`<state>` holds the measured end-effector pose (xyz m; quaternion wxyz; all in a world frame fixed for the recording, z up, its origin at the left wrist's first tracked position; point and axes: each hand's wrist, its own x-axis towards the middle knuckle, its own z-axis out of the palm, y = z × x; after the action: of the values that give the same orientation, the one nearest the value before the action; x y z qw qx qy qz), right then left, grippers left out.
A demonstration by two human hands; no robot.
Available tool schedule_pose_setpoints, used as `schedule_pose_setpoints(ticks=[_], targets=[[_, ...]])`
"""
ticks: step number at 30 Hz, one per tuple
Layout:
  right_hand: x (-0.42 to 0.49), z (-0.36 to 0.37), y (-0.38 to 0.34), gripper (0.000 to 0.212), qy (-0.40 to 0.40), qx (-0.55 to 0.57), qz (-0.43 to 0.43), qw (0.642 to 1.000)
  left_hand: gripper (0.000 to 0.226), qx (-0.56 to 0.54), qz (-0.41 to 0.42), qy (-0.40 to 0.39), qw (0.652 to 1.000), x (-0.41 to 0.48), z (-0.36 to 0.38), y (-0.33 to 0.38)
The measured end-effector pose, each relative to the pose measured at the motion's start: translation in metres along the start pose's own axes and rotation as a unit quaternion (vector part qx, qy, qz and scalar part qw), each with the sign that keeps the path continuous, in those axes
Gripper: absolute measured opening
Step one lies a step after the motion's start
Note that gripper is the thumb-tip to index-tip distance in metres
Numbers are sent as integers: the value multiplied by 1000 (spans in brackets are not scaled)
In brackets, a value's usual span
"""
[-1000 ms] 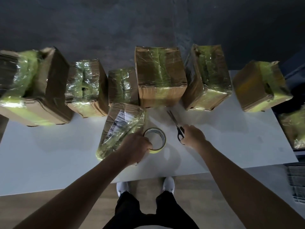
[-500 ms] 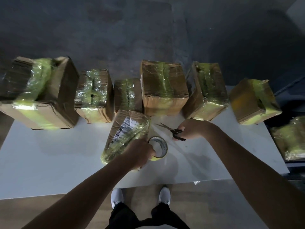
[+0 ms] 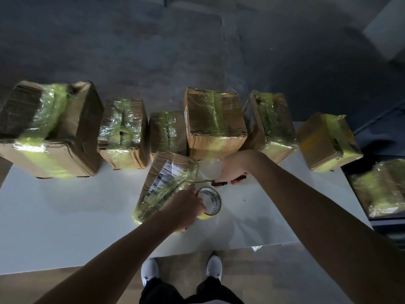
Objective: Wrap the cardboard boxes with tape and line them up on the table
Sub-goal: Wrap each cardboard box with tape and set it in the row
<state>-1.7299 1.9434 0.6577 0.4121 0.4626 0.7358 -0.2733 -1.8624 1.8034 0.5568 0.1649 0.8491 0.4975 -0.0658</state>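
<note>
Scissors [image 3: 219, 183] moved left; seven boxes [image 3: 215, 123], one tape roll [image 3: 217, 199].

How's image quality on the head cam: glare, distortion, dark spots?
Head view: dim overall; glare on the tape of the big left box and the labelled box; wide-angle distortion splays the row outward at both ends; scissors in the right hand are dark, hard to make out; tape roll in the left hand reads clearly.

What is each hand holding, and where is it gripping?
Left hand grips the tape roll at its rim; right hand holds the scissors by their black handles.
</note>
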Motion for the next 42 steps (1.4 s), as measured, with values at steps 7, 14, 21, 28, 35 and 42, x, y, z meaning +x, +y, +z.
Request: schedule_pose_setpoints(ticks=[7, 14, 21, 28, 35, 42], targets=[[19, -10, -19, 41, -8, -47, 25, 999, 32, -8, 3, 13, 1000, -2, 3, -1], [36, -8, -23, 42, -36, -67, 32, 997, 32, 6, 22, 16, 1000, 1, 7, -3], [40, -5, -14, 37, -27, -97, 8, 995, 33, -15, 40, 31, 999, 0, 13, -7], [24, -9, -10, 32, -31, -153, -44, 987, 33, -16, 46, 30, 998, 0, 10, -6], [17, 0, 9, 34, -32, -82, -22, 996, 32, 23, 54, 8, 998, -2, 3, -5], [17, 34, 57, 37, 39, -16, 65, 997, 22, 178, 61, -46, 981, 5, -2, 8]])
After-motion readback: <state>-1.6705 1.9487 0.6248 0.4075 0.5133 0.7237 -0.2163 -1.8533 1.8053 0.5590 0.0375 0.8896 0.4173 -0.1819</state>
